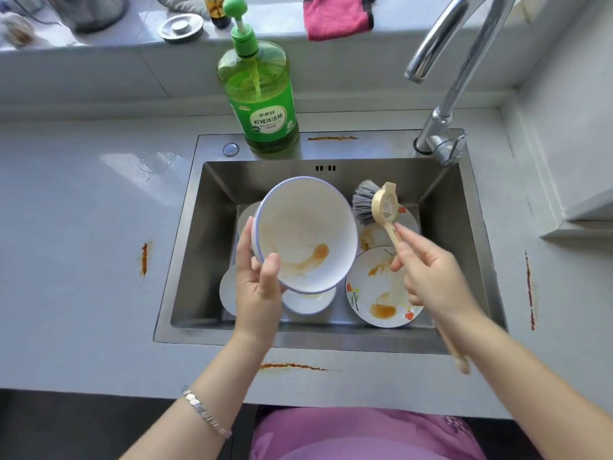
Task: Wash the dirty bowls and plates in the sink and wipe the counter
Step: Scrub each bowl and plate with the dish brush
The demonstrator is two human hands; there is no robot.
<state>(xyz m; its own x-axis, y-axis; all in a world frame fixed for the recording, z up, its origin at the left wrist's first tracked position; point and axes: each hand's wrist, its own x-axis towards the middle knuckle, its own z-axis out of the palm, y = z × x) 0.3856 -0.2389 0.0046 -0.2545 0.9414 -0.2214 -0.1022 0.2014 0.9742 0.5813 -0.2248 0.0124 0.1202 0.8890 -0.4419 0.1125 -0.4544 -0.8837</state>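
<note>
My left hand (258, 287) grips a white bowl (305, 227) with a blue rim by its edge, tilted toward me above the steel sink (199, 227). Orange sauce is smeared inside the bowl. My right hand (431, 277) holds the wooden handle of a dish brush (374, 204), whose grey bristles sit just right of the bowl. Below in the sink lie a flowered plate (374, 293) with orange stains, another stained plate (406, 220) behind it, a small bowl (308, 302) and white plates (229, 290) partly hidden by the held bowl.
A green dish soap bottle (262, 91) with a pump stands on the sink's back ledge. The tap (444, 94) arches at the right. A pink cloth (336, 16) and a metal sink plug (180, 28) lie on the windowsill. Orange smears (145, 258) mark the grey counter (83, 227).
</note>
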